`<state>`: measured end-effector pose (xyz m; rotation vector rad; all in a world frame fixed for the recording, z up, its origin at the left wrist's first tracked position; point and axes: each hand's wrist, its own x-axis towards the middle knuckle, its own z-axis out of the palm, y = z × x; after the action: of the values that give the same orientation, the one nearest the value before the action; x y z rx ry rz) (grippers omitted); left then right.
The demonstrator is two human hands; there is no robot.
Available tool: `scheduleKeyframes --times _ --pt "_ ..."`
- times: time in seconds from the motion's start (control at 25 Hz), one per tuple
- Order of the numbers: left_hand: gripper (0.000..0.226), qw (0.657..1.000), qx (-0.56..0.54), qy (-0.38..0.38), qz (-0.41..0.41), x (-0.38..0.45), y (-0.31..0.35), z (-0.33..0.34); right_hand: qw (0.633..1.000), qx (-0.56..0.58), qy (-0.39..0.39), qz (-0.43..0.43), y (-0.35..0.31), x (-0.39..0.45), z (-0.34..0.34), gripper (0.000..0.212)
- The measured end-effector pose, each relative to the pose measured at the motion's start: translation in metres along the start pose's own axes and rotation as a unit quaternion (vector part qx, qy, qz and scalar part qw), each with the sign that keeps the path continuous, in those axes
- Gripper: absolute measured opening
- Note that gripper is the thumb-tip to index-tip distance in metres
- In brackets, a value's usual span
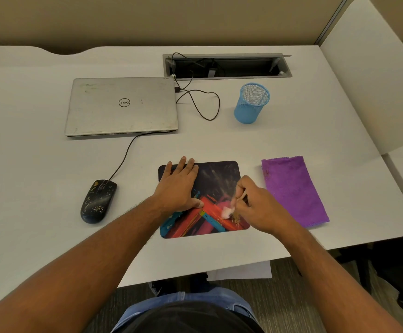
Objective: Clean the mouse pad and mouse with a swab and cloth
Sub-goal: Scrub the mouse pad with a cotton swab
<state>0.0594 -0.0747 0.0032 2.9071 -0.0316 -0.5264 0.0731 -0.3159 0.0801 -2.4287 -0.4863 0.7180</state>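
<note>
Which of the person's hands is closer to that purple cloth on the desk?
The right hand. It holds a swab at the mouse pad's right edge, just left of the purple cloth. The left hand lies flat on the pad's far-left part, well away from the cloth.

Bare forearms, no sleeves, blue jeans [183,300], dark shoes [171,286]

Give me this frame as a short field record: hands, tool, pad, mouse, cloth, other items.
left hand: flat on the mouse pad, fingers straight, pressing it down
right hand: pinches the swab
swab: white tip touching the pad's near right area
mouse: left of the pad, speckled, untouched, cable runs to the laptop
cloth: purple, folded, right of the pad, untouched
other: blue mesh cup behind the cloth
</note>
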Motion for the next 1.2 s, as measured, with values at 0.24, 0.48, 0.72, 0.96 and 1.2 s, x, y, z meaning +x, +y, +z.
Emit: scheduleKeyframes --times 0.24,0.48,0.72,0.96,1.2 --pt "0.120 1.000 0.001 0.002 -0.002 0.000 0.001 0.000 0.993 0.106 -0.005 -0.052 -0.007 -0.010 0.005 0.015" --pt "0.119 1.000 -0.003 -0.004 0.004 -0.003 0.001 -0.003 0.999 -0.028 -0.009 -0.036 0.009 -0.014 -0.002 0.015" --pt "0.119 1.000 0.002 -0.002 0.003 -0.001 0.001 -0.003 0.994 0.060 -0.053 -0.077 -0.001 -0.018 0.017 0.020" --pt "0.120 1.000 0.001 0.002 0.006 0.000 -0.001 0.000 0.988 0.110 0.100 -0.028 0.017 -0.005 -0.004 0.020" --pt "0.120 1.000 0.002 -0.002 0.005 0.001 -0.001 0.000 0.998 0.022 0.056 -0.009 0.030 -0.009 -0.002 0.018"
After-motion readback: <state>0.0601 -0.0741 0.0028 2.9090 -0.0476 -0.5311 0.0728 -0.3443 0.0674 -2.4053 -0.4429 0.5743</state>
